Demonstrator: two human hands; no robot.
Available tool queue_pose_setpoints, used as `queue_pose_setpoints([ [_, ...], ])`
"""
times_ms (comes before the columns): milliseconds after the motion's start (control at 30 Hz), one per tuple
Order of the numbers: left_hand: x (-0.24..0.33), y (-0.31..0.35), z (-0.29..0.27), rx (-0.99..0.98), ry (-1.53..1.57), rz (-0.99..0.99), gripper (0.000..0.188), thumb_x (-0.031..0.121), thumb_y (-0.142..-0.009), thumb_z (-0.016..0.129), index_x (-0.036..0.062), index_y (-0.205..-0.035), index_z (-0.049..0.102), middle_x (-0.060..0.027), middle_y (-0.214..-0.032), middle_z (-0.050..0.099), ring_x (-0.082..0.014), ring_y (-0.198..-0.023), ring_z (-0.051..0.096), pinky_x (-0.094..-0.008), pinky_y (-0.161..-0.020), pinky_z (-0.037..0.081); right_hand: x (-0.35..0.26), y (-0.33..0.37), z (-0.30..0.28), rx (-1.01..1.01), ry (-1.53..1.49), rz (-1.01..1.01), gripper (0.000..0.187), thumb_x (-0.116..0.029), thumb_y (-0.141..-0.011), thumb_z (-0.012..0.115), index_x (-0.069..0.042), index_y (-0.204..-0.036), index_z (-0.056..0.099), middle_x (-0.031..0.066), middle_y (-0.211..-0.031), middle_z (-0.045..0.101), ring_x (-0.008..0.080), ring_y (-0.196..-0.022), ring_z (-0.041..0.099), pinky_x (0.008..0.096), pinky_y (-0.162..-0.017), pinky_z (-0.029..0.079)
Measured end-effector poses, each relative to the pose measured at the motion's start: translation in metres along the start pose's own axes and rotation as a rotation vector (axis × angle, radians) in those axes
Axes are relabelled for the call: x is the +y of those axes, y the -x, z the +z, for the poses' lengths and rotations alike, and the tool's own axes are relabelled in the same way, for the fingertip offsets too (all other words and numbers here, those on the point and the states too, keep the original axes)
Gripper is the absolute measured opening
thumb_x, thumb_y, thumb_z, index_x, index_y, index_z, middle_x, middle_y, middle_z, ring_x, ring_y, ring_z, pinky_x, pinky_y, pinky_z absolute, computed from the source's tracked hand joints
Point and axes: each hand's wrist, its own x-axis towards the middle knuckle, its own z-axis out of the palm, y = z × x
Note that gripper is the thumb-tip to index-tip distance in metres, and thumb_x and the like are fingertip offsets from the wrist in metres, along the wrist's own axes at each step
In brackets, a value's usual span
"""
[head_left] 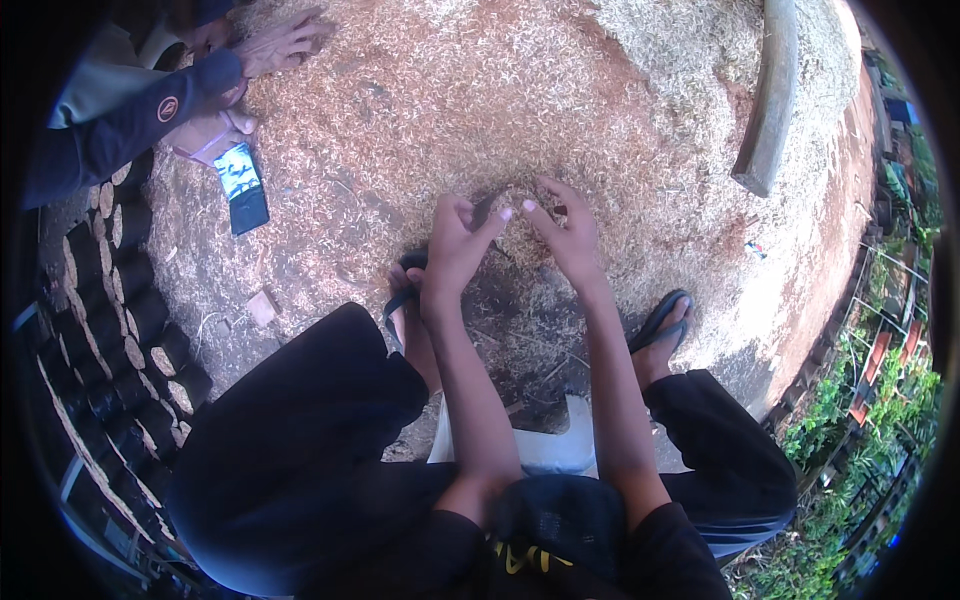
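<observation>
My left hand (455,240) and my right hand (572,235) are held close together in front of me, low over the ground. Their thumbs point at each other, almost meeting. Both hands are curled into a cup around a small heap of pale dry shavings (514,192). The lower fingers are partly hidden, so how much they hold does not show. Loose shavings cover the ground (400,130) beyond my hands. Nearer my feet, a darker patch of soil (525,310) shows through.
Another person's hand (285,45) rests on the shavings at upper left, near a blue and black packet (245,190). A curved log (770,100) lies at upper right. Black filled bags (120,290) are stacked left; green plants (870,400) grow right. A white seat (550,445) is beneath me.
</observation>
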Motion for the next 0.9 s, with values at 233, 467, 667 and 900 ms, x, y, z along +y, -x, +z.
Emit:
queue_pose_setpoints([
  [233,-0.011,0.011,-0.006,-0.293,-0.115,-0.076,0.056,0.047,-0.071,0.088,0.0032,-0.088,0.057,-0.005,-0.084,0.058,-0.0147,-0.079,0.055,-0.0315,-0.068,0.047,0.019,0.022,-0.027,-0.274,-0.071,0.046,0.076,-0.032,-0.08,0.083,-0.007,-0.143,0.05,0.0187,-0.145,0.052,0.0304,-0.13,0.053,0.0394,-0.1,0.047],
  [467,-0.024,0.006,0.004,-0.204,-0.111,-0.009,0.044,0.031,-0.075,0.088,0.0032,-0.083,0.055,-0.003,-0.077,0.057,-0.0124,-0.07,0.054,-0.0305,-0.061,0.045,0.007,0.011,-0.012,-0.18,0.167,0.0,0.084,-0.039,-0.071,0.087,-0.01,-0.142,0.053,0.0185,-0.139,0.057,0.0342,-0.13,0.054,0.0415,-0.103,0.047],
  [667,-0.032,0.004,0.015,-0.114,-0.118,-0.051,0.038,0.021,-0.077,0.086,0.0025,-0.082,0.054,-0.0026,-0.075,0.056,-0.0117,-0.068,0.052,-0.031,-0.059,0.044,0.007,0.008,-0.005,-0.164,0.232,0.127,0.08,-0.037,-0.07,0.088,-0.013,-0.14,0.056,0.0183,-0.129,0.064,0.0325,-0.11,0.067,0.0401,-0.093,0.052],
  [900,-0.014,0.014,0.023,0.034,-0.205,-0.09,0.043,0.035,-0.077,0.084,0.0008,-0.08,0.058,-0.0082,-0.07,0.061,-0.02,-0.065,0.059,-0.0376,-0.062,0.047,-0.009,0.009,-0.009,-0.189,0.313,0.215,0.075,-0.041,-0.076,0.083,-0.01,-0.139,0.056,0.0199,-0.125,0.066,0.033,-0.106,0.068,0.0407,-0.093,0.052],
])
